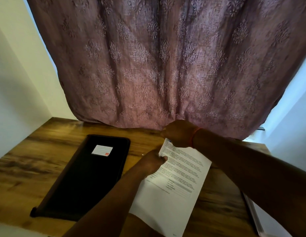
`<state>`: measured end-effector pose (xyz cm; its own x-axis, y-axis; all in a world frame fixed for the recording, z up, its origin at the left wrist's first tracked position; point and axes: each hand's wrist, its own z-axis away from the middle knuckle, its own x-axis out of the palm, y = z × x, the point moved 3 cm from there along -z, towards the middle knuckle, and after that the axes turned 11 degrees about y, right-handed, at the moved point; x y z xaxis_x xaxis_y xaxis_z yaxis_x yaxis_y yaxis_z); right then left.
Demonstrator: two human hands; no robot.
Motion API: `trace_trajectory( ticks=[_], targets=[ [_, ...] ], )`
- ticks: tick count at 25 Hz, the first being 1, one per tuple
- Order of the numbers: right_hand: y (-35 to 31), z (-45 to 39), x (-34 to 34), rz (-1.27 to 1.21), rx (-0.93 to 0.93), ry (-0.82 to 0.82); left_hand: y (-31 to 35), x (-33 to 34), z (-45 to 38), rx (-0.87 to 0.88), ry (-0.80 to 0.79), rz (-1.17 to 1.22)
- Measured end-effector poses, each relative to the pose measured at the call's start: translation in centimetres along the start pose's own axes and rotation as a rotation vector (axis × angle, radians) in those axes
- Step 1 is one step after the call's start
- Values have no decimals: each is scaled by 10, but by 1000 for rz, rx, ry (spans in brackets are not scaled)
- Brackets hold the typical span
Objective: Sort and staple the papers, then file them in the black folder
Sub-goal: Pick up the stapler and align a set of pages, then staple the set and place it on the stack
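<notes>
On the wooden surface [37, 161] | white printed paper sheets [174, 185] are held at centre: left edge pinched by left hand [153, 164], top corner covered by curled right hand [180, 134], its grip hidden | closed black rectangular folder [84, 182] lies just left, apart.

Both hands grip printed papers [176, 182] over wooden desk [29, 171]; closed black folder [87, 177] just left.

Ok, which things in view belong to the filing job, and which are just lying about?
Job:
- printed papers, gripped by the left hand and right hand
- black folder, closed on the table

Lying about:
- curtain
- another sheet stack at the table's right edge, purpose unclear
</notes>
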<state>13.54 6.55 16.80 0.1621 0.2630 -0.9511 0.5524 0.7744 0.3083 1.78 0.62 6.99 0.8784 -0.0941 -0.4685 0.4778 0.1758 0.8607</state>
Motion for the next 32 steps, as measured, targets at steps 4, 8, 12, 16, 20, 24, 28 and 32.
trace_trajectory(
  ticks=[4, 8, 12, 16, 20, 24, 28, 32],
  targets=[
    [18, -2, 23, -237, 116, -78, -11, -2, -7, -73, -5, 54],
    [54, 18, 39, -569, 491, 39, -22, -6, -9, -161, 46, 176],
    [63, 87, 103, -681, 959, 236, -47, -24, -11, -285, 122, 472],
    [6, 118, 187, -624, 1118, -71, -69, -37, -16, -359, 136, 686],
    [-48, 112, 210, -536, 1136, -255, -80, -45, -22, -396, 110, 674],
    [-65, 106, 212, -477, 1194, -211, -82, -57, -32, -355, 44, 616],
    [-66, 93, 188, -387, 1187, 108, -77, -63, -40, -290, -20, 634],
    [-80, 72, 154, -1649, 1441, 586, -66, -61, -44, -285, -97, 691]
  ],
)
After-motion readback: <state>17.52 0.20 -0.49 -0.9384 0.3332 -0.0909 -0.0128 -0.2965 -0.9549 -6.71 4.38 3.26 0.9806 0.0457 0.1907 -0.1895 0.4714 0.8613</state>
